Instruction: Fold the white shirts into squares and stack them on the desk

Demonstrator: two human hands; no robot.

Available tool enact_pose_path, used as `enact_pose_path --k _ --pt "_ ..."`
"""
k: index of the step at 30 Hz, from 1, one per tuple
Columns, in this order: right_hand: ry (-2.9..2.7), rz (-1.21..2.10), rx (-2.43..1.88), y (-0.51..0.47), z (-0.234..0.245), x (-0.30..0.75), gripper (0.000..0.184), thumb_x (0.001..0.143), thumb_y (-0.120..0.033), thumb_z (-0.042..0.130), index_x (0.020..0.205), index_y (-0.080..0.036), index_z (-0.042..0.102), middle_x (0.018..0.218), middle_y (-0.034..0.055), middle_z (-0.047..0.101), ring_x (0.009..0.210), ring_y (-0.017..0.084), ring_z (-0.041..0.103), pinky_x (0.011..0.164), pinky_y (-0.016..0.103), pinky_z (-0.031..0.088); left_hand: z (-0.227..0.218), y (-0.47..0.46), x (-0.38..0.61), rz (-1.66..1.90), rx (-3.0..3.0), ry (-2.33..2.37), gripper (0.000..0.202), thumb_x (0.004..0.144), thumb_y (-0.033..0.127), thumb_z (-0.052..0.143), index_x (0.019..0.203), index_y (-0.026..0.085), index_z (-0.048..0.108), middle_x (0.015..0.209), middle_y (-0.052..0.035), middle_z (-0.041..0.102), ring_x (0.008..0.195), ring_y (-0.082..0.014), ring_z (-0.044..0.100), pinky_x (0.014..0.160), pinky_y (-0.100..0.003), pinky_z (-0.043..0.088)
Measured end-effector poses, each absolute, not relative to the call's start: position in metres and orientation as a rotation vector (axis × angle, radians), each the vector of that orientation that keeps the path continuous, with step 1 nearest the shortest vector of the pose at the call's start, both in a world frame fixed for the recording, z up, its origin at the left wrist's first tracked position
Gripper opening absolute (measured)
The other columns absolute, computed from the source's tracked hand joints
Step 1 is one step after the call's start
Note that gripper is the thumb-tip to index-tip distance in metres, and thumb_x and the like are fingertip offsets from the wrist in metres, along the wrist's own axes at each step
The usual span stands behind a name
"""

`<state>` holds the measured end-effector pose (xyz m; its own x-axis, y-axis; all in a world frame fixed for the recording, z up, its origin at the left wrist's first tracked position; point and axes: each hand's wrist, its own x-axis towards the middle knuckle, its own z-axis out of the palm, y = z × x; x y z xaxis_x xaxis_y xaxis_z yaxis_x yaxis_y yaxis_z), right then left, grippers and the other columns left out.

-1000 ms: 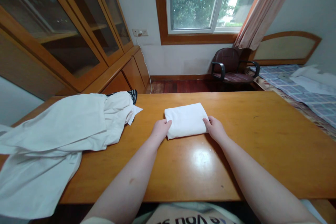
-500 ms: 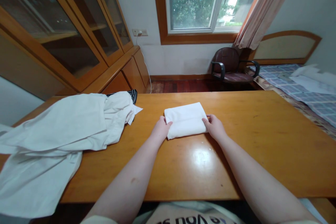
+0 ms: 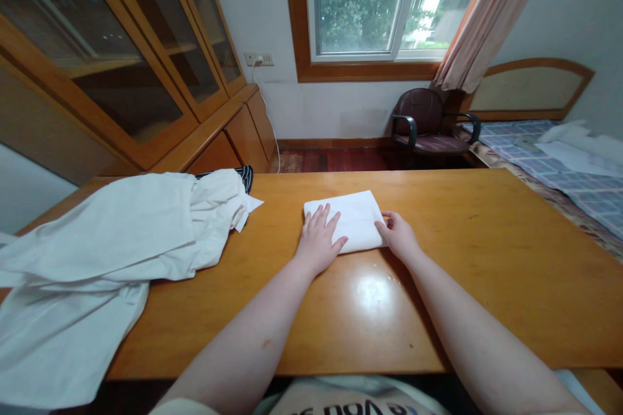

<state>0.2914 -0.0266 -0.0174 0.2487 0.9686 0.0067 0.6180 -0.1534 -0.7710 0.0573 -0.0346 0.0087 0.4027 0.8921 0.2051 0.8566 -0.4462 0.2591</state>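
Observation:
A white cloth (image 3: 360,220), folded into a flat rectangle, lies on the wooden table (image 3: 487,272) in front of me. My left hand (image 3: 318,240) rests flat on the left part of the cloth with its fingers spread. At the right edge, my right hand (image 3: 396,233) pinches the cloth, thumb on top and fingers at the side and underneath. The cloth's lower left corner is hidden under my left hand.
White garments (image 3: 141,227) lie heaped on the table's left side and hang over its front edge, with a black striped cloth (image 3: 246,176) behind them. A glass-fronted cabinet (image 3: 195,123) stands at left, an armchair (image 3: 426,120) beyond the table, a bed (image 3: 535,136) at right.
My left hand has let go of the cloth's left edge and moved right onto its top, fingers now spread flat. My right hand has stayed at the right edge.

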Motion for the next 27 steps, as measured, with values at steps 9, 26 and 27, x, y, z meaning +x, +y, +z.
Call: enact_pose_path --k 9,26,27 --pt "-1.269 0.793 -1.73 -0.023 -0.032 0.295 0.038 0.07 -0.035 0.057 0.102 -0.015 0.053 0.059 -0.0062 0.048 0.056 0.015 0.05 0.054 0.026 0.038 0.0 -0.027 0.059 0.095 2.5 1.552 0.073 0.086 0.06 0.04 0.148 0.025 0.022 0.156 -0.0111 0.011 0.143 -0.028 0.006 0.114 -0.048 0.01" --pt "-1.81 0.143 -1.515 -0.04 0.019 0.285 0.041 0.087 -0.037 0.046 0.122 -0.017 0.055 0.134 0.0142 0.052 0.125 0.024 0.046 0.105 0.043 0.034 -0.01 -0.024 0.062 0.067 2.471 1.587 0.082 0.082 0.062 0.043 0.149 0.022 0.016 0.156 -0.0109 0.004 0.143 -0.029 -0.001 0.114 -0.049 0.006" --pt "-1.891 0.186 -1.52 -0.035 0.021 0.276 0.045 0.087 -0.039 0.046 0.126 -0.016 0.053 0.138 0.0147 0.048 0.129 0.024 0.043 0.106 0.042 0.033 -0.01 -0.024 0.062 0.069 2.476 1.585 0.083 0.082 0.062 0.043 0.149 0.021 0.015 0.156 -0.0109 0.004 0.143 -0.029 -0.001 0.114 -0.048 0.006"
